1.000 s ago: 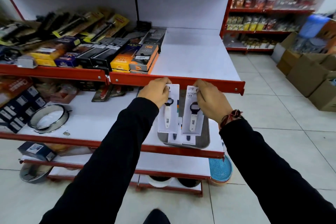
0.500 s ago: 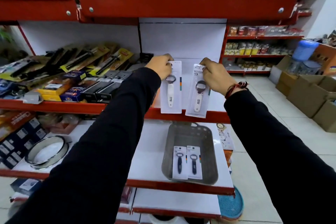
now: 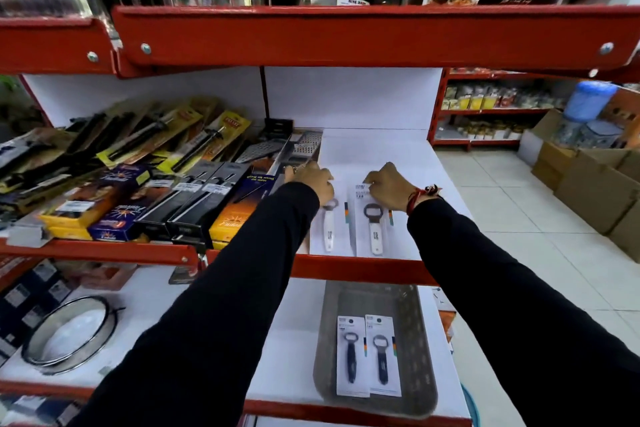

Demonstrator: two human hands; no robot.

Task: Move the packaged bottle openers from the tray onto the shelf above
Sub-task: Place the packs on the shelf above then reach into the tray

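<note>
The person is laying two white-handled carded bottle openers (image 3: pixel 349 224) on the white upper shelf (image 3: pixel 408 163), left hand (image 3: pixel 310 180) and right hand (image 3: pixel 388 185) pinching their top edges; two dark-handled packs (image 3: pixel 367 355) (half the visible job) are waiting in the grey perforated tray (image 3: pixel 420 333).

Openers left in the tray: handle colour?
Dark, navy or black, on both packaged openers in the grey tray; head view.

Red-edged shop shelving (image 3: pixel 363 35) with white back panels (image 3: pixel 346 97) lines a white tiled floor (image 3: pixel 519 204); cardboard boxes (image 3: pixel 595 191) stand at right.
</note>
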